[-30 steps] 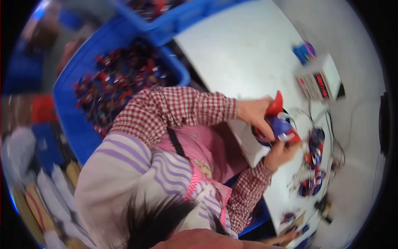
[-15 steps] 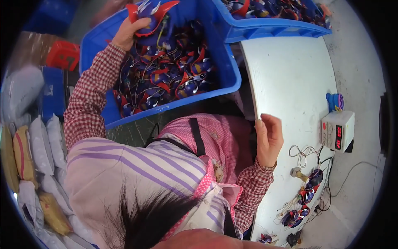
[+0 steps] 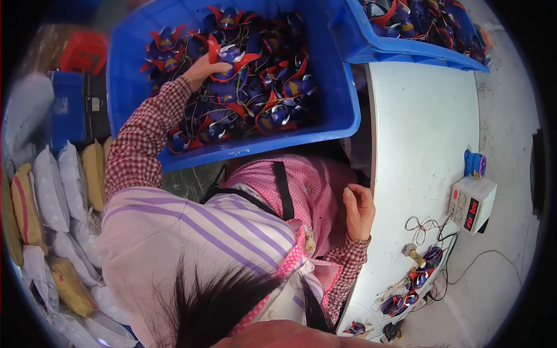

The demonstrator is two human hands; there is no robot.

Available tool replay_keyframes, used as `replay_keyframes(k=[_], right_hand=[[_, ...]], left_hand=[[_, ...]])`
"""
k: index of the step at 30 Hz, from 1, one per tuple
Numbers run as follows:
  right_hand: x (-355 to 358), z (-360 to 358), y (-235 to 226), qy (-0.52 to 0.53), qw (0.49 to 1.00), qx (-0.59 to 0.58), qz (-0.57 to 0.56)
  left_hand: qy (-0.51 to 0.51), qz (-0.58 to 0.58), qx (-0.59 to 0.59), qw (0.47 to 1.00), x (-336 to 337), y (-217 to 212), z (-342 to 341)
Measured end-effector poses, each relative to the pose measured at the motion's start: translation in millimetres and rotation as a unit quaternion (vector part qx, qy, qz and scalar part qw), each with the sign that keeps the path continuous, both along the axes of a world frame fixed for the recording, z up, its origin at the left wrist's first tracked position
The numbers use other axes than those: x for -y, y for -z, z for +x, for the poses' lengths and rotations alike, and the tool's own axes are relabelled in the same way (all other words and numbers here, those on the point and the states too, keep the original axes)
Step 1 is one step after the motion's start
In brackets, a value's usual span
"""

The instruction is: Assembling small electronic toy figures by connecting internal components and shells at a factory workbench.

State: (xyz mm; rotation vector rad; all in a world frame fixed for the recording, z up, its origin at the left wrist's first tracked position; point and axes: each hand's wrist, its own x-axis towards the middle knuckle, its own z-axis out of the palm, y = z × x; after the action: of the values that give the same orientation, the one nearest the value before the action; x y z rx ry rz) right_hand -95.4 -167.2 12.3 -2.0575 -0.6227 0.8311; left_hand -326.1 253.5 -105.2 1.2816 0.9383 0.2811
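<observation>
My left hand (image 3: 204, 71) is closed on a purple plastic toy part (image 3: 230, 54) with red pointed wings and a shiny silvery piece. It is over the large blue bin (image 3: 232, 152), low against a heap of similar wired toy parts (image 3: 277, 119). Whether the held part touches the heap is hard to tell. By the edge of the white table (image 3: 423, 127), my right hand (image 3: 360, 211) has loosely bent fingers, a little apart, with nothing in them.
Another blue bin (image 3: 418, 51) of such parts rests on the table's far end. A small power supply (image 3: 473, 203) with a red display, a blue-purple roll (image 3: 474, 164), cables and several toy parts (image 3: 400, 303) line the right side. Packed bags (image 3: 53, 188) lie at left.
My left hand has brought the toy part from the bin's far rim inward and down toward the heap. My right hand has drawn back slightly at the table edge. The view has shifted.
</observation>
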Motion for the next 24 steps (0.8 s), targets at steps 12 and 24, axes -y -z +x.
replay_keyframes(k=[12,24], right_hand=[[23.5,-15.8,0.4,-0.013,0.989,0.138,0.042],[248.4,31.6,-55.1,0.570,0.750,0.208,0.263]], left_hand=[[0.108,0.227,-0.057,0.966,-23.4,55.9,-11.8],[0.452,0.267,0.157,0.836,256.9,-175.2,225.3]])
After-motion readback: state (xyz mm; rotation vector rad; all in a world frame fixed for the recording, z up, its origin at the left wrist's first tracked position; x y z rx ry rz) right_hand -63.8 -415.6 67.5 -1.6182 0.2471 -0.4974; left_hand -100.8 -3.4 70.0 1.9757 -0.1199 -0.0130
